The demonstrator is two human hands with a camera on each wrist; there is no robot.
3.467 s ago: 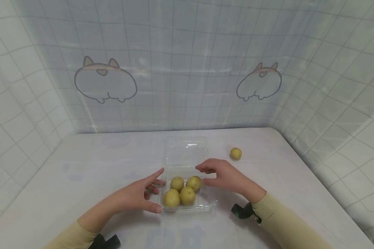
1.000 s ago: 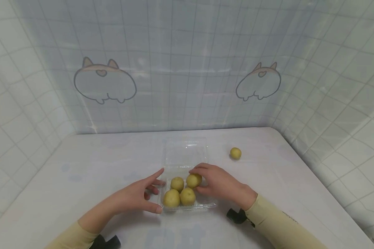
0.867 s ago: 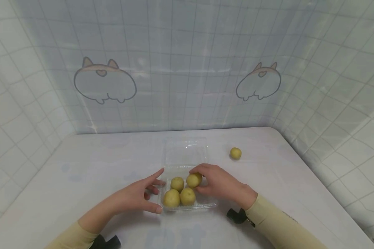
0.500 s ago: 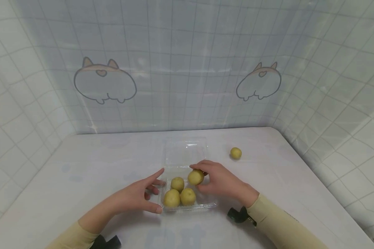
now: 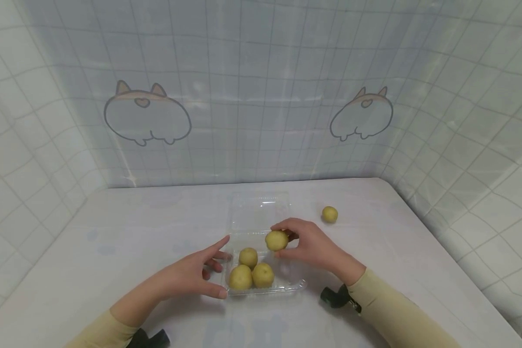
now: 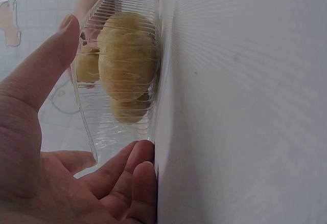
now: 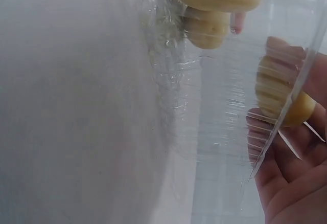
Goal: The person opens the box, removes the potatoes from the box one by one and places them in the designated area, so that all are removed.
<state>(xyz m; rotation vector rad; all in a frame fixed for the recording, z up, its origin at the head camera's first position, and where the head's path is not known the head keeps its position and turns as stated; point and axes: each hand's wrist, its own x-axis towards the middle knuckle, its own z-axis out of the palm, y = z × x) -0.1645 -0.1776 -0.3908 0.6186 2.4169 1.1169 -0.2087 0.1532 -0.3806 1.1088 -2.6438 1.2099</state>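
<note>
A clear plastic clamshell box (image 5: 287, 285) sits on the table with its lid (image 5: 261, 212) folded back. Three small yellow potatoes (image 5: 263, 275) lie in its left part. My right hand (image 5: 315, 244) pinches a further potato (image 5: 276, 240) between thumb and fingers, raised over the right back of the box. In the right wrist view that held potato (image 7: 301, 109) shows partly through the clear wall. My left hand (image 5: 191, 273) rests at the left side of the box, thumb and fingers spread along it. Through the ribbed wall, a potato (image 6: 127, 55) fills the left wrist view.
Another small potato (image 5: 329, 214) lies on the white table (image 5: 156, 217), to the right of the lid. Behind the table hangs a grid-patterned curtain (image 5: 261, 121) with cartoon animal prints; similar sheets stand at both sides.
My right hand has closed on the potato at the box's back right and lifted it up and slightly to the right. My left hand has stayed by the box.
</note>
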